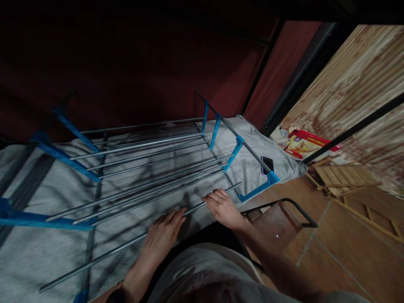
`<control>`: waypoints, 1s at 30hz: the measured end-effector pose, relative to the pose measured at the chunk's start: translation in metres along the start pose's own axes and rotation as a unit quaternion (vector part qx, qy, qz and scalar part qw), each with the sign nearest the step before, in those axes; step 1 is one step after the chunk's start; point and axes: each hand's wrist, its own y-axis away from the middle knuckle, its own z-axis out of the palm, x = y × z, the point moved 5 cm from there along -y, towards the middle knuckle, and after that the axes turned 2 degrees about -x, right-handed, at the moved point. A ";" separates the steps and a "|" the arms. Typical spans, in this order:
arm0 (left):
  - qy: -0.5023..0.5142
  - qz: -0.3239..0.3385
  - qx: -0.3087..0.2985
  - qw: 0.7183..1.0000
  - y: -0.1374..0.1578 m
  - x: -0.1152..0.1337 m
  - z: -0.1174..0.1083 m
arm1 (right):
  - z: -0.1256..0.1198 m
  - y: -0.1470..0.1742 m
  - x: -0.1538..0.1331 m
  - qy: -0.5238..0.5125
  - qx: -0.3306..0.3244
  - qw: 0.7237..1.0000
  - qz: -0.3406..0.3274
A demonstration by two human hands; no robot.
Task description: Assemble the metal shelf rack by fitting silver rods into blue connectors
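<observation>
A loose grey metal rod (94, 264) lies across in front of me, low over the cloth. My left hand (164, 229) is wrapped over its middle. Farther right, my right hand (223, 207) has its fingers curled over the same rod, whose tip shows just past them. Beyond the hands lies a rack frame with blue plastic brackets, such as the right front bracket (259, 188) and the left front bracket (44, 221). Several metal rods (151, 193) run between the left and right brackets. Uprights of dark tube join the brackets on each side.
The rack rests on a grey cloth (63, 189) against a dark red panel (142, 67). A phone (267, 164) lies near the right upright. On the tiled floor (328, 248) are a metal-framed chair (280, 219), a wooden folding piece (347, 179) and a red box (307, 143).
</observation>
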 end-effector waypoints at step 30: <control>-0.029 -0.029 0.092 0.995 0.002 -0.034 0.022 | -0.114 0.008 0.027 -0.094 0.152 0.980 0.085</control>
